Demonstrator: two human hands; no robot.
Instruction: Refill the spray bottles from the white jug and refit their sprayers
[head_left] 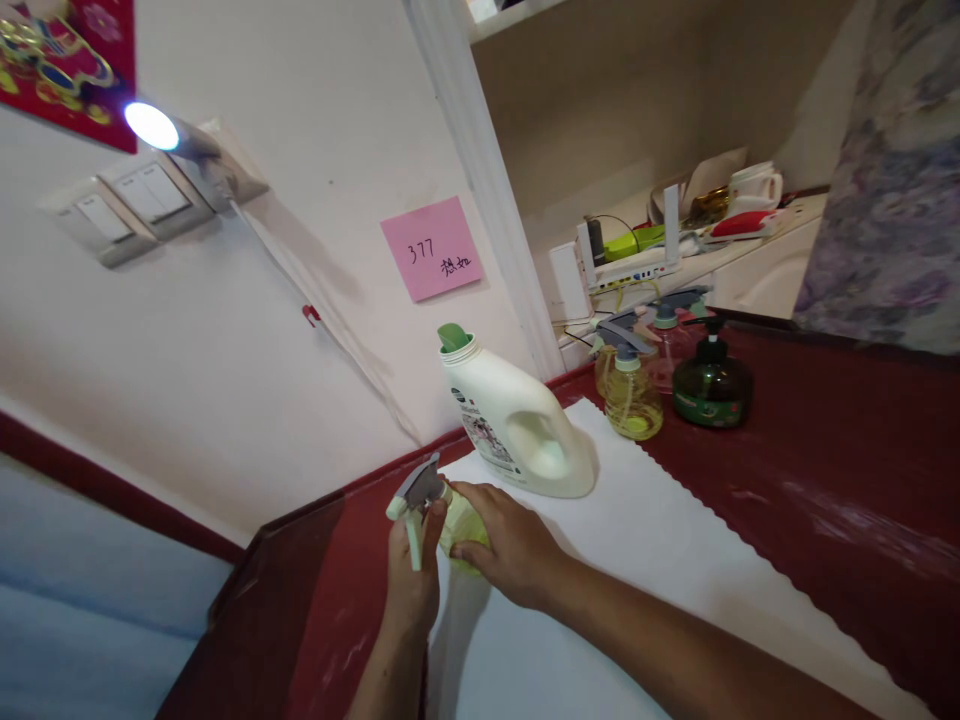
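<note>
A spray bottle (pixel 461 535) with a yellowish clear body is held between my two hands above the white paper (pixel 525 640). My left hand (pixel 414 590) is closed around its grey and pale green trigger head (pixel 421 488), thumb raised along the neck. From the other side, my right hand (pixel 514 540) wraps the round body, fingers on top and thumb below. Just beyond them stands a large off-white jug (pixel 517 425) with a side handle and a green piece (pixel 452 337) in its mouth. Whether the trigger head is fully seated on the neck is hidden by my fingers.
Behind the paper's right edge stand a yellow spray bottle (pixel 634 400), a pink spray bottle (pixel 667 350) and a dark green pump bottle (pixel 712 385). A white router (pixel 630 265) sits on the shelf. The wall (pixel 322 400) with a hanging cable borders the left.
</note>
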